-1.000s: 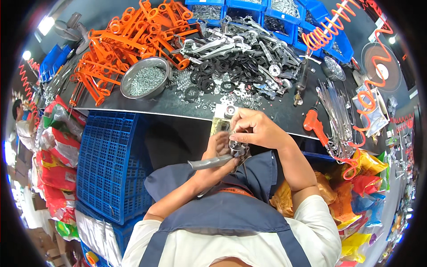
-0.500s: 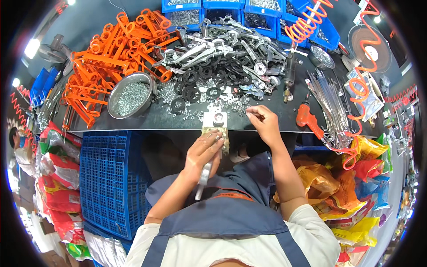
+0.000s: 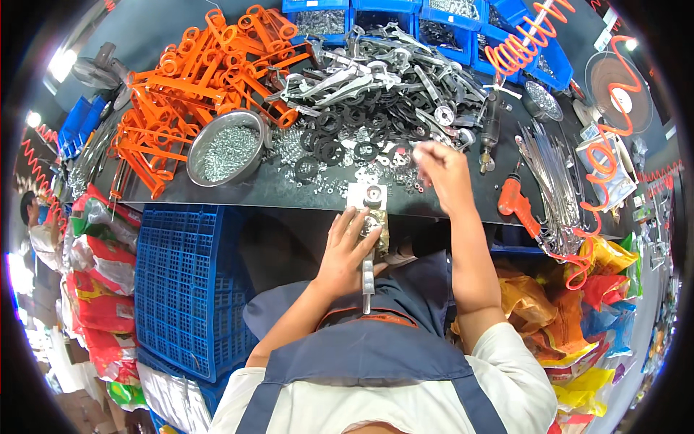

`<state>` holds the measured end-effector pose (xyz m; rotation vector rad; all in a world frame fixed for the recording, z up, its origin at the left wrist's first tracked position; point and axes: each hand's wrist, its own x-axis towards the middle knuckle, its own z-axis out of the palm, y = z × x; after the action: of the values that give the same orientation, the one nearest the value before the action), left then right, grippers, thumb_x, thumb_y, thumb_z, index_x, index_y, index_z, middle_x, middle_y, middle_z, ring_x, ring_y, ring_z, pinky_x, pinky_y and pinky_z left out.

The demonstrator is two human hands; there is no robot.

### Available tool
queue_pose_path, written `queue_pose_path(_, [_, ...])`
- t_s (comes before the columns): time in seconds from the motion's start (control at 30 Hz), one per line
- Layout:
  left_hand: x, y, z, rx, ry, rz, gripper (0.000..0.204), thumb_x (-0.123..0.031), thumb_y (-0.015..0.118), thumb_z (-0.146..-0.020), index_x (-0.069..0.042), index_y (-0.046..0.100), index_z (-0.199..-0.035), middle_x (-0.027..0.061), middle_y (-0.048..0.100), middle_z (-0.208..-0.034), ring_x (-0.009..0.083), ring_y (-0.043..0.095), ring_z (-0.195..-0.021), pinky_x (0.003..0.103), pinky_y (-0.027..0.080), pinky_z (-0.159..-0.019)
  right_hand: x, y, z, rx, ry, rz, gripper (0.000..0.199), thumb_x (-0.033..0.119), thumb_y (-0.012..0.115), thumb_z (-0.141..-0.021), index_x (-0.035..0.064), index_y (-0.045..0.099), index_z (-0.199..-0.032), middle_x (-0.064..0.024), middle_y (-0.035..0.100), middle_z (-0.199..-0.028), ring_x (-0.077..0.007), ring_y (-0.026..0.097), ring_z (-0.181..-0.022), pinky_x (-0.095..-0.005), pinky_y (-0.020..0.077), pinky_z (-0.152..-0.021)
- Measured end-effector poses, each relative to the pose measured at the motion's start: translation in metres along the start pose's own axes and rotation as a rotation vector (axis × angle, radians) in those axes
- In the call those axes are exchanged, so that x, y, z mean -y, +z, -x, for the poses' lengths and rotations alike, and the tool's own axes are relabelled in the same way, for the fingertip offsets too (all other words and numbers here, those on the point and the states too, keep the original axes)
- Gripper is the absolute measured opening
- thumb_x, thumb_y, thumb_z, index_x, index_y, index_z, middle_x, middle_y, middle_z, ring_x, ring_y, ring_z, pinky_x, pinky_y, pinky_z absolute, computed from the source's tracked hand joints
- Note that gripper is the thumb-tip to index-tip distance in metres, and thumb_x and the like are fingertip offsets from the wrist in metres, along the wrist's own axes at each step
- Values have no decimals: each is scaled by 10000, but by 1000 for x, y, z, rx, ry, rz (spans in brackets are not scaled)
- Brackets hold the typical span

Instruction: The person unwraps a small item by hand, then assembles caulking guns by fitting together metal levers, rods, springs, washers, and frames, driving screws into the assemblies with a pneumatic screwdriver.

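Observation:
My left hand point(image 3: 345, 249) grips a flat grey metal lever point(image 3: 368, 271) just below the front edge of the dark workbench point(image 3: 238, 189); the lever's round head lies under my fingers beside a small brass-coloured fixture point(image 3: 380, 230) and a white block with a round hole point(image 3: 366, 195). My right hand point(image 3: 441, 168) is raised over the bench among small loose washers and nuts point(image 3: 383, 168), fingers pinched together; whether it holds a small part I cannot tell. Behind it lies a heap of grey metal levers point(image 3: 376, 76) and black rubber rings point(image 3: 336, 141).
A steel bowl of screws point(image 3: 225, 148) sits at the left with a pile of orange plastic handles point(image 3: 195, 79). Blue parts bins point(image 3: 448, 18) line the back. An orange power screwdriver point(image 3: 517, 206), metal rods point(image 3: 549, 173), orange coiled hoses point(image 3: 520, 43), a blue crate point(image 3: 191, 278) and coloured bags point(image 3: 593, 304) surround me.
My right hand has left the lever at the fixture and reached up and forward onto the bench among the loose small parts. My left hand stays on the lever.

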<state>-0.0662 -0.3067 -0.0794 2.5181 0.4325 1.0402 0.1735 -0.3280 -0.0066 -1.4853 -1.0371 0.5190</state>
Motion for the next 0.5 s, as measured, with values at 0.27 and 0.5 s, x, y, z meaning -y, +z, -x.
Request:
queue_pose_path(0.27, [8,1,0,-204,-88,220,388,71,678,-695,-1,588,-1065,215,526,-1215,368,535,-1119,433,456,-938,-20,42,56,319,157,78,151,133,681,-829,2,700,-900,-86,633,-742,-151,589,-624,-288,467,-568])
queue_pose_path(0.5, [15,7,-4,-243,-12,119,279,21,745,-686,-35,666,-948,135,616,-1039,349,599,-1040,486,480,-920,-32,62,77,32,96,148,201,112,728,-777,3,573,-843,-104,558,-776,-225,543,-638,-331,439,-599])
